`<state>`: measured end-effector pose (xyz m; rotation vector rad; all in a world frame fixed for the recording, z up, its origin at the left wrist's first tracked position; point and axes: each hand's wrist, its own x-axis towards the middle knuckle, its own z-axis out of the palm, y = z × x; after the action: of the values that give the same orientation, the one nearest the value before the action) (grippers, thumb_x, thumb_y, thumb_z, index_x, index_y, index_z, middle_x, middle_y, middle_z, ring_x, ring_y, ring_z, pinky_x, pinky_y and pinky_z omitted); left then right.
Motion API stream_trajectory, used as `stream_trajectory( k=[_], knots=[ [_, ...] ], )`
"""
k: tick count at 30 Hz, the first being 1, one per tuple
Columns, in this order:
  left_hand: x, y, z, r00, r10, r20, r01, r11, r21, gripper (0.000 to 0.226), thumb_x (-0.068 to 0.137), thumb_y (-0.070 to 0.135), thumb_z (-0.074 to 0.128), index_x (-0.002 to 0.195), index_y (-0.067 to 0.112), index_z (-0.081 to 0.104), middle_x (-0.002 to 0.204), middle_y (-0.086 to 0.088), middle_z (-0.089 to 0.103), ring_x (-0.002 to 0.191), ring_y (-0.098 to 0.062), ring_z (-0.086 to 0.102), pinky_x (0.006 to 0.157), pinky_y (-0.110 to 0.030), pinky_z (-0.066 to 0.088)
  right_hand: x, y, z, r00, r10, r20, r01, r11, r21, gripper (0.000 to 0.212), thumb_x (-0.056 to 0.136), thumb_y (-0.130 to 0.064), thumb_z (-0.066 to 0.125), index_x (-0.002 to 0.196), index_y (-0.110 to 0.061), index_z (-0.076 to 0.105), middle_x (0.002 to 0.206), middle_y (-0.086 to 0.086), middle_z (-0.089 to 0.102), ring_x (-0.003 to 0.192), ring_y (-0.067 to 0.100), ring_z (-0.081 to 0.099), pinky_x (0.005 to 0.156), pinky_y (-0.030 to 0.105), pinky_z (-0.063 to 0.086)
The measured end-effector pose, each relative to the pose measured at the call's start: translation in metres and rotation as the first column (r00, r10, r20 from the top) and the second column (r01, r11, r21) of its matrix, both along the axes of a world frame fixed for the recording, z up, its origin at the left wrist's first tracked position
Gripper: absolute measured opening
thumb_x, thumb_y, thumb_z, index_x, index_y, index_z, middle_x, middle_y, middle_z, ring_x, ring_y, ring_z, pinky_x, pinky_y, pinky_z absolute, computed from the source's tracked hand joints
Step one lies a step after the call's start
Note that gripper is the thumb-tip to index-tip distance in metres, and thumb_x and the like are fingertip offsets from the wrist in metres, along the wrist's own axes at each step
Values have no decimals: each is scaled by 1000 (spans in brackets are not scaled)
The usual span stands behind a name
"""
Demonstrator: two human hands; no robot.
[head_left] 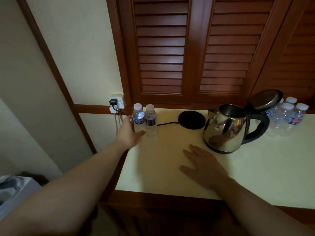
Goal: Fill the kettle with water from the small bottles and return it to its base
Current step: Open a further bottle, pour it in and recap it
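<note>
Two small capped water bottles stand side by side at the back left of the cream countertop (170, 167): a blue-labelled one (138, 117) and a dark-labelled one (150, 119). My left hand (128, 132) wraps the blue-labelled bottle, thumb across its lower front and fingers on its left side; the bottle still stands on the counter. The steel kettle (225, 128) sits off its base with the lid (265, 99) flipped open, its black handle to the right. The round black base (191, 119) lies just left of the kettle. My right hand (202, 165) rests flat on the counter, fingers spread.
Several more small bottles (288, 116) cluster at the back right behind the kettle. A black cord (167, 123) runs from the base towards a wall socket (117, 101) at the left. Louvred wooden doors (192, 48) rise behind the counter. The counter's front edge is near me.
</note>
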<state>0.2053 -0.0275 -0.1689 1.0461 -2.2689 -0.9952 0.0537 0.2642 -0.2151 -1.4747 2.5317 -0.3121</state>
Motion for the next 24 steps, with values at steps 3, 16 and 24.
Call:
stream_trajectory(
  k=[3,16,24],
  knots=[
    [-10,-17,4,999,-5,-47,7,999,49,92,82,28,87,155,17,32,136,3,63,121,-21,63,95,-34,52,2,0,2,1000,-11,13,11,1000,-7,82,91,-83,34,162,-45,18,172,-15,3,157,7,1,126,34,4],
    [29,11,-15,963,-179,-201,217,959,183,44,83,26,85,121,33,65,110,10,76,101,-9,73,98,-45,56,3,0,6,997,-27,72,31,998,-53,83,92,-79,44,162,-40,22,172,-14,10,157,8,7,126,34,7],
    [6,79,-26,953,-294,-70,301,942,146,46,75,44,88,114,43,65,111,19,74,104,-2,68,95,-35,56,-5,-8,55,967,-64,247,156,915,-373,69,93,-62,62,152,-31,45,149,-10,51,132,8,47,106,26,38]
  ],
)
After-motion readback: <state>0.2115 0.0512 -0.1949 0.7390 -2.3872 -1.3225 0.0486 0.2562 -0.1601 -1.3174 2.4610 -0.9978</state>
